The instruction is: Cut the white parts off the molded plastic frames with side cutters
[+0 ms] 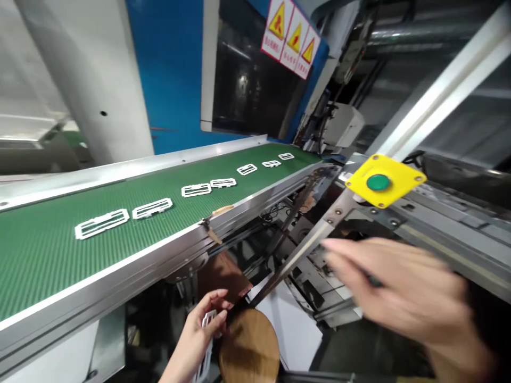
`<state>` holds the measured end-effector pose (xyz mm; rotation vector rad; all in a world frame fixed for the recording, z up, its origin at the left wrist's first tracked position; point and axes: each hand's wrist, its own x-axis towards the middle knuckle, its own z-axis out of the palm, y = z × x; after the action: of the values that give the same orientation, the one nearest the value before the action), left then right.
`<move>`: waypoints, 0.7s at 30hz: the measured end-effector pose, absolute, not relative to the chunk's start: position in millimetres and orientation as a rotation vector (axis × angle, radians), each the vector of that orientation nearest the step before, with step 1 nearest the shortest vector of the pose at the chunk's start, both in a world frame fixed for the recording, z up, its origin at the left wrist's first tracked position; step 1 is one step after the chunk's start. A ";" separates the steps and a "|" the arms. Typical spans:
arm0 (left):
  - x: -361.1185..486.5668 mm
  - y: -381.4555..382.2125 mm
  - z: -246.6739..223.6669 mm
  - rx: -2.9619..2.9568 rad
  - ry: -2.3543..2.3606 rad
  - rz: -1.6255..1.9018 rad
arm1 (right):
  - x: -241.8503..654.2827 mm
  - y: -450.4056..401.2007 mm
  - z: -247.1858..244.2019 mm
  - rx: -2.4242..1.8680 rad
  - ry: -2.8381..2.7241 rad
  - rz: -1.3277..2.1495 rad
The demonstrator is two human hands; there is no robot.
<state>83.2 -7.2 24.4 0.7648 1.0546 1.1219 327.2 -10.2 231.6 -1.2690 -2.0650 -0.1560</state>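
My left hand (203,330) is low in the middle, its fingers curled round white plastic frames (208,351) beside a round wooden stool top (249,348). On the right, my right hand (395,292) is blurred by motion, below the yellow plate; thumb and forefinger point left, and whether anything is between them cannot be made out. Several flat white slotted frames (196,190) lie spaced along the green conveyor belt (159,244), above and to the left of my left hand. The nearest of them (101,224) is at the left.
The belt's metal side rail (120,271) runs diagonally across the view. A yellow plate with a green button (378,182) is fixed on a metal post (315,239). Behind the belt stands a blue machine (171,74) with warning signs (290,37). A cardboard box (223,279) is under the rail.
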 end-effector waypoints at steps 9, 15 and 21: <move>-67.8 -18.6 124.1 1.206 1.473 1.275 | 195.3 130.6 119.1 -1.279 -2.466 -0.548; -143.3 58.6 167.9 1.749 2.105 0.906 | 192.5 134.6 126.1 -1.133 -2.463 -0.436; -131.0 131.9 147.3 1.467 2.168 0.921 | 204.9 112.3 157.2 -0.964 -2.048 0.238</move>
<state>-131.0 131.9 147.3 1.4673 2.1681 0.9208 204.9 112.3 157.2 -0.9642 -2.0478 0.2382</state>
